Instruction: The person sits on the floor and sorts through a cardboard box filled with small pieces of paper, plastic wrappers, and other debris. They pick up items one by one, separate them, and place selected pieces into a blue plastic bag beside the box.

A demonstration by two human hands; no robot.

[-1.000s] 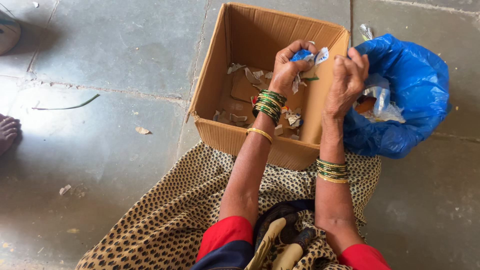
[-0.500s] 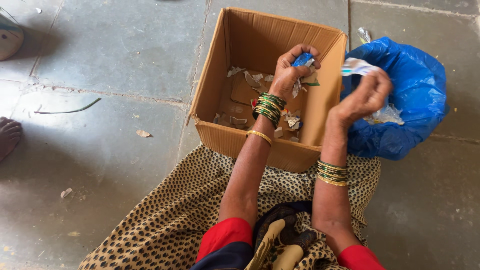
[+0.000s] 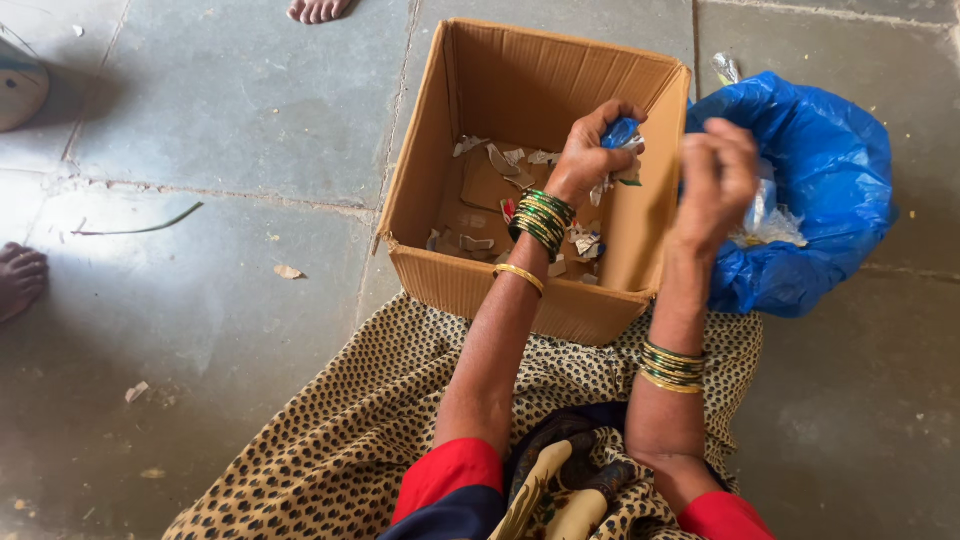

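My left hand (image 3: 590, 152) is raised over the open cardboard box (image 3: 425, 160) and is closed on a crumpled bunch of blue and white wrappers (image 3: 624, 137). My right hand (image 3: 718, 172) hovers just right of it, above the box's right wall, its back towards me and fingers loosely curled; nothing shows in it. Torn paper and card scraps (image 3: 488, 190) lie on the box floor. An open blue plastic bag (image 3: 835, 150) with pale wrappers (image 3: 765, 215) inside sits right of the box.
I sit on a grey stone floor with a spotted cloth (image 3: 340, 430) over my lap against the box. Another person's bare feet show at the top (image 3: 318, 8) and left edge (image 3: 20, 278). A green stem (image 3: 140, 226) and small litter lie on the left.
My right hand pulled a white wrapper piece away over the blue bag, then came back beside my left hand without it. My left hand stayed over the box, still gripping the bunch.
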